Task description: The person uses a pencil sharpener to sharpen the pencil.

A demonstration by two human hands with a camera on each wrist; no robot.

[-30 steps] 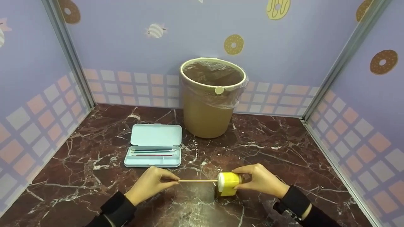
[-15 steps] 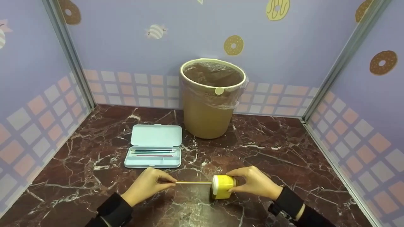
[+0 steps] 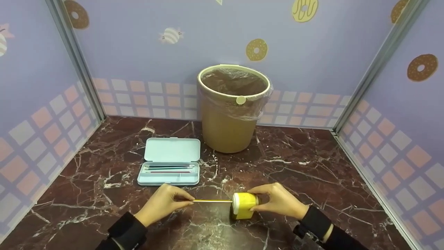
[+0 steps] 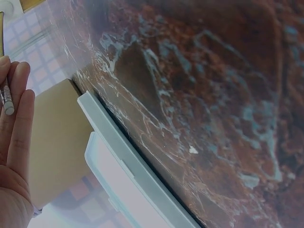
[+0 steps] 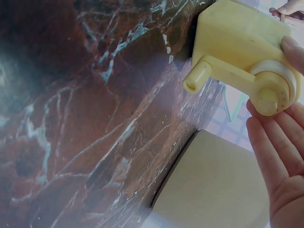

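Observation:
In the head view my left hand [image 3: 163, 204] pinches a pencil [image 3: 212, 201] between thumb and fingertips, near its eraser end. The pencil lies level, and its far end meets the white front face of a yellow crank pencil sharpener [image 3: 244, 205]. My right hand [image 3: 281, 201] grips the sharpener from the right, at its back. The right wrist view shows its crank handle [image 5: 197, 78] pointing away from the palm, with thumb and fingers around the crank's hub [image 5: 268, 97]. In the left wrist view the eraser tip [image 4: 8, 108] sticks out past the fingers.
An open light-blue pencil case [image 3: 172, 149] lies beyond my left hand, with several pencils [image 3: 169, 166] in its tray. Behind it, to the right, stands a brown bin [image 3: 229, 128] lined with a clear bag. Patterned panels wall in the marble tabletop [image 3: 312, 173] at the back and sides.
Both hands, with the sharpener and pencil, have shifted left and slightly nearer to me, the sharpener more so. A little less pencil shows between them. Over the last half second they barely move.

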